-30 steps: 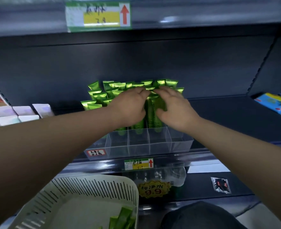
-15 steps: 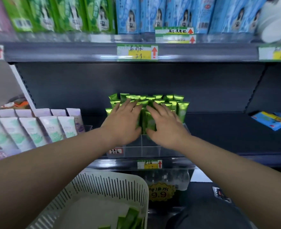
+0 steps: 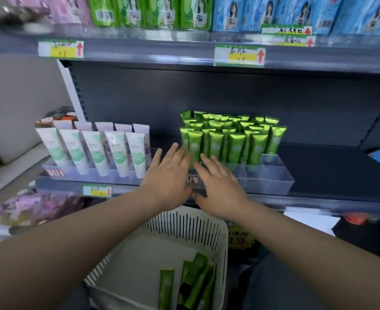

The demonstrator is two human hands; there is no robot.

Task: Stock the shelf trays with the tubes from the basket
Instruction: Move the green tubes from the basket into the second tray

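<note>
I am watching both hands reaching out with fingers straight and spread, gripping nothing: the left hand (image 3: pixel 166 175) and right hand (image 3: pixel 220 186) are hovering side by side before the clear tray (image 3: pixel 271 177). Green tubes (image 3: pixel 236 139) are standing upright in it, while loose tubes (image 3: pixel 193 280) are lying in the white basket (image 3: pixel 206 222) below.

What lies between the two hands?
In the head view, between the left hand and right hand: a green tube higher up, a small tray label lower down.
</note>
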